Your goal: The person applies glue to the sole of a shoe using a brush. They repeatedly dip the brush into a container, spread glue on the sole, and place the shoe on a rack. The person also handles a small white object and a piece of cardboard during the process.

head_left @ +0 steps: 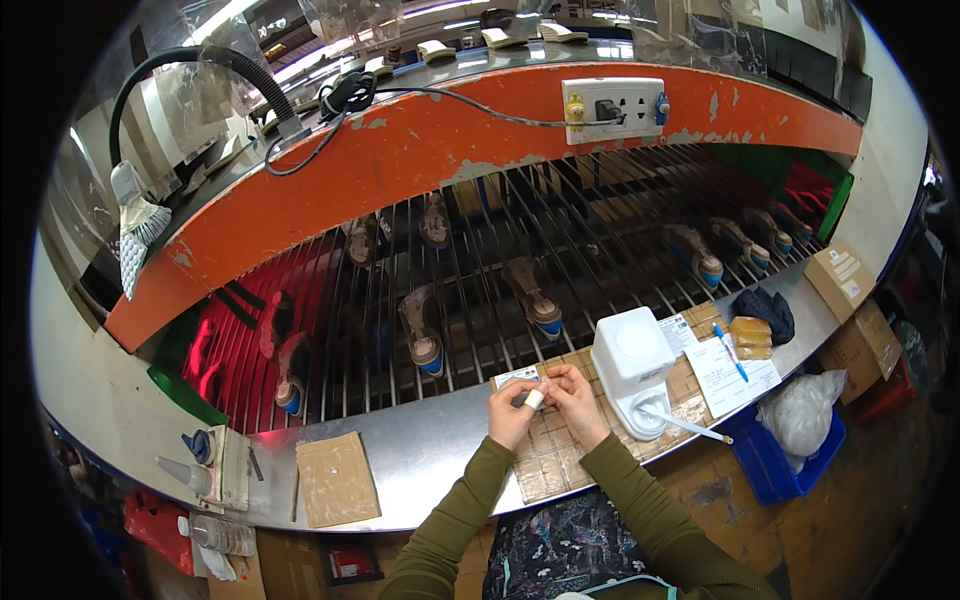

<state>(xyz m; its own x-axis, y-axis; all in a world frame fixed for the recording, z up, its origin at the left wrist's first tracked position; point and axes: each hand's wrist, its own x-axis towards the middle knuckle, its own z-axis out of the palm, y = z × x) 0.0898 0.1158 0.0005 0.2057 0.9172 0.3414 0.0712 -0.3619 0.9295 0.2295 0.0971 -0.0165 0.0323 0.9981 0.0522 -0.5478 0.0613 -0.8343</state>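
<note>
Left hand (512,412) and right hand (574,396) meet over the cardboard mat (548,462), fingers pinched together on a small white paper label (519,378). Label looks light, thin and floppy; best held by its edges

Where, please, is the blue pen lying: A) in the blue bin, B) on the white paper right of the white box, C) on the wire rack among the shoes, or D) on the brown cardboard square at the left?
B: the pen lies on the paper, just right of the white box.
</note>
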